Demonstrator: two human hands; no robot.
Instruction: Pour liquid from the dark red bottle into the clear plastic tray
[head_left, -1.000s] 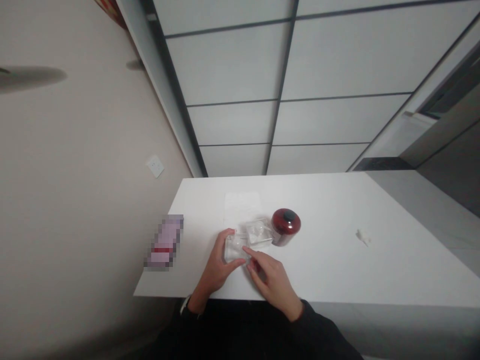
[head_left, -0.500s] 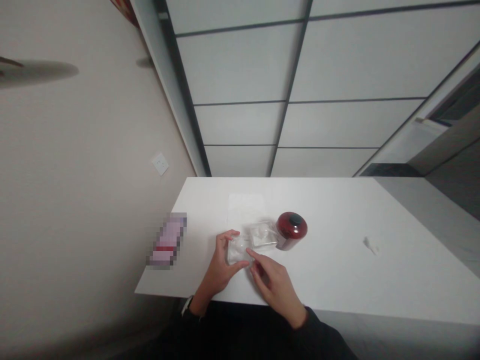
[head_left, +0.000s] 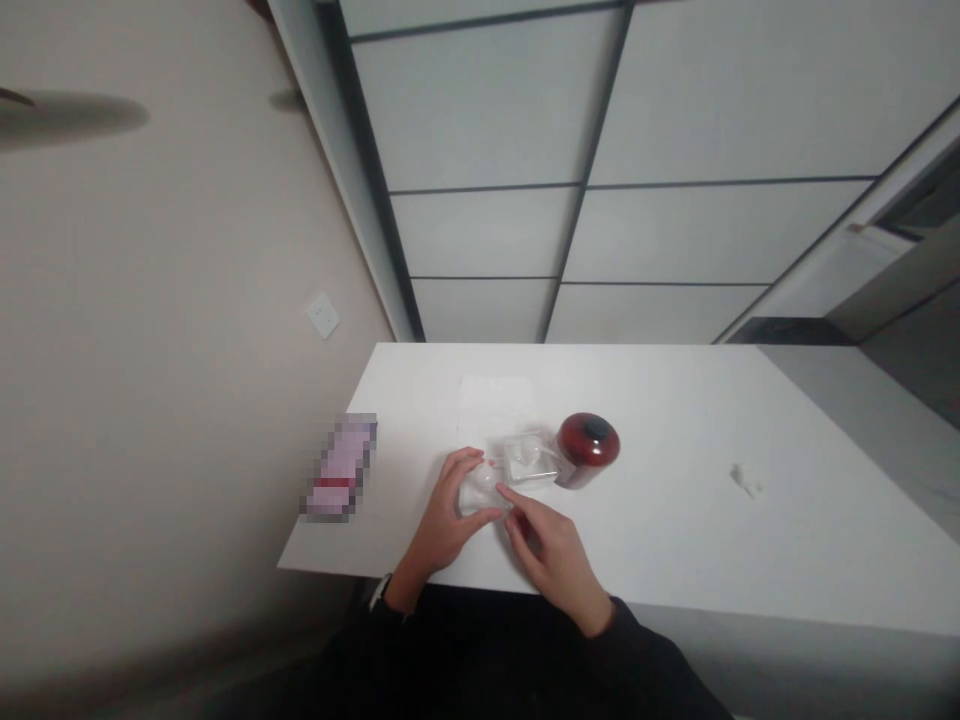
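Note:
A small clear plastic box (head_left: 478,495) with whitish contents sits near the front of the white table. Around its left side curves my left hand (head_left: 442,515), fingers at the far edge and thumb at the near edge, gripping it. My right hand (head_left: 551,550) comes in from the right with its index finger stretched out to the box; thumb and index are apart. What lies under that fingertip is too small to make out. Just behind, to the right, rests a second clear plastic box (head_left: 531,460) with white contents. A dark red jar (head_left: 589,450) with a black-centred lid stands beside it.
On the white table (head_left: 660,530), a crumpled white scrap (head_left: 746,480) lies to the right. A flat whitish sheet (head_left: 495,395) is behind the boxes. A blurred pink-purple item (head_left: 341,468) lies at the left edge, by the wall. White panels (head_left: 480,235) rise beyond the table.
The view has tipped slightly, so the table sits a little higher in the picture. Both hands keep nearly the same hold on the small box, with the right index finger still at it.

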